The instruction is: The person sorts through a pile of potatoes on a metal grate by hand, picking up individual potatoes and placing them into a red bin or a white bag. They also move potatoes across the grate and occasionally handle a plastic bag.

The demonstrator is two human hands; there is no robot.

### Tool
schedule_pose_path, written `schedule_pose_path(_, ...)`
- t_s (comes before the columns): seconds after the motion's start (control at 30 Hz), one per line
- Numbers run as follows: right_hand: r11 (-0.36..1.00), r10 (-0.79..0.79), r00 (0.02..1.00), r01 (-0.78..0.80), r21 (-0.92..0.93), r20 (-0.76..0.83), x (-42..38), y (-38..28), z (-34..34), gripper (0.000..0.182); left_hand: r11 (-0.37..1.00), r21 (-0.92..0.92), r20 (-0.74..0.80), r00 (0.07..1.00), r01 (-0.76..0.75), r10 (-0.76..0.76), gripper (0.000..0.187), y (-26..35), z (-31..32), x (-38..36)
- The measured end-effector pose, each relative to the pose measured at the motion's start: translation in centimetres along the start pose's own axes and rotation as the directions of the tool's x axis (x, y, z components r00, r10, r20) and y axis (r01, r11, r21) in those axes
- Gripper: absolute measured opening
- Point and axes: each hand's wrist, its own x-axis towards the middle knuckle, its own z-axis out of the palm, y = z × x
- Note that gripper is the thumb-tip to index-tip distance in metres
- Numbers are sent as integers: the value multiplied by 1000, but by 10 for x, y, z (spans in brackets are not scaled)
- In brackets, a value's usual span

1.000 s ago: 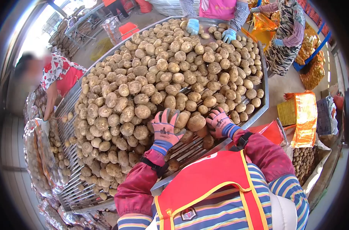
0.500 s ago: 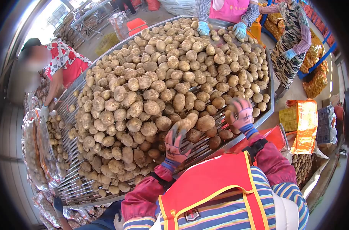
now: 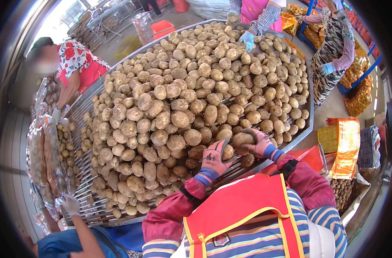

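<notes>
A big heap of brown potatoes [image 3: 161, 116] covers a slatted metal sorting table [image 3: 90, 204] in front of me. Both my hands wear pinkish work gloves with dark fingertips and blue cuffs. At the near edge of the heap, my left hand [image 3: 216, 158] has its fingers and thumb around a small potato [image 3: 228, 152], partly hidden by the glove. Just right of it, my right hand [image 3: 260, 144] grips a larger, oblong potato [image 3: 243, 139] between thumb and fingers. Loose potatoes lie on the slats under and beside both hands.
Across the table, a blue-gloved hand [image 3: 247, 41] of a co-worker touches potatoes. Another person in a floral top [image 3: 77, 56] stands left, and a gloved hand [image 3: 70, 205] reaches in at lower left. A yellow crate [image 3: 327, 138] and red bag [image 3: 308, 159] sit right.
My left hand has moved right and closed around a small potato. My right hand has shifted left and down, now holding an oblong potato. A co-worker's gloved hand has come in at lower left.
</notes>
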Motion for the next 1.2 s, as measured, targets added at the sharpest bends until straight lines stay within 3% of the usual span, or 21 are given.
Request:
schedule_pose_path(0.03,917,186,982,-185,353,31,-1,4,0,64,982,-178,-46,996,68,-78,85,2,9,5)
schedule_pose_path(0.07,682,344,931,-339,648,125,-2,7,0,60,982,-178,-48,996,68,-78,85,4,18,10)
schedule_pose_path(0.1,521,348,932,-281,806,100,-5,8,4,55,938,-342,-78,993,56,-87,86,7,23,16)
schedule_pose_path(0.13,524,347,933,-279,805,98,-5,15,11,55,868,-495,-106,989,35,-100,87,10,28,23)
schedule_pose_path(0.17,667,187,980,-72,742,-73,-3,26,23,53,792,-603,-73,995,-98,68,89,9,32,32)
schedule_pose_path(0.2,761,1,975,142,633,-221,-3,35,30,51,699,-715,95,993,22,66,89,45,-4,33)
schedule_pose_path(0.23,310,82,996,-6,951,-21,-7,35,29,47,771,-635,78,989,-47,124,87,43,-4,36)
schedule_pose_path(0.27,310,82,996,-5,951,-21,-8,36,27,47,829,-547,68,981,-118,184,86,43,-4,38)
schedule_pose_path(0.3,-71,115,987,-102,992,110,-9,29,18,46,927,-304,15,971,-222,237,85,42,-17,43)
schedule_pose_path(0.37,-776,143,896,-161,609,420,-6,22,6,49,934,146,-74,938,-327,339,79,37,-64,57)
schedule_pose_path(0.4,-533,268,920,-105,840,285,-8,24,8,56,918,318,-197,931,-237,308,78,21,-75,64)
schedule_pose_path(0.47,-670,146,929,-160,725,340,-19,31,8,52,821,565,-248,966,80,77,76,2,-109,65)
schedule_pose_path(0.5,-746,101,921,-180,641,376,-21,21,2,52,768,624,-290,955,140,61,75,-25,-113,63)
schedule_pose_path(0.53,-790,221,895,-70,610,388,-18,24,7,53,706,677,-338,940,205,51,75,-49,-109,59)
schedule_pose_path(0.6,-743,179,935,-75,665,306,-21,30,9,54,613,774,-262,961,157,85,77,-49,-109,50)
schedule_pose_path(0.73,-745,97,951,-126,655,293,-26,37,6,59,704,707,-84,996,68,-13,84,-22,-105,45)
schedule_pose_path(0.83,-693,87,971,-101,714,221,-25,45,5,64,663,748,81,996,-34,-41,83,-16,-102,47)
schedule_pose_path(0.93,-685,113,972,-74,725,206,-28,42,1,65,601,795,254,944,-81,-209,85,-8,-106,63)
schedule_pose_path(1.0,-699,129,968,-64,712,214,-30,41,-3,65,552,791,480,826,-263,-295,89,-7,-106,72)
schedule_pose_path(1.13,-662,205,960,-6,749,189,-36,43,-6,65,376,827,549,748,-418,-375,82,-6,-113,81)
schedule_pose_path(1.2,-550,277,950,35,834,143,-33,44,-12,65,362,808,580,739,-465,-342,81,-8,-116,83)
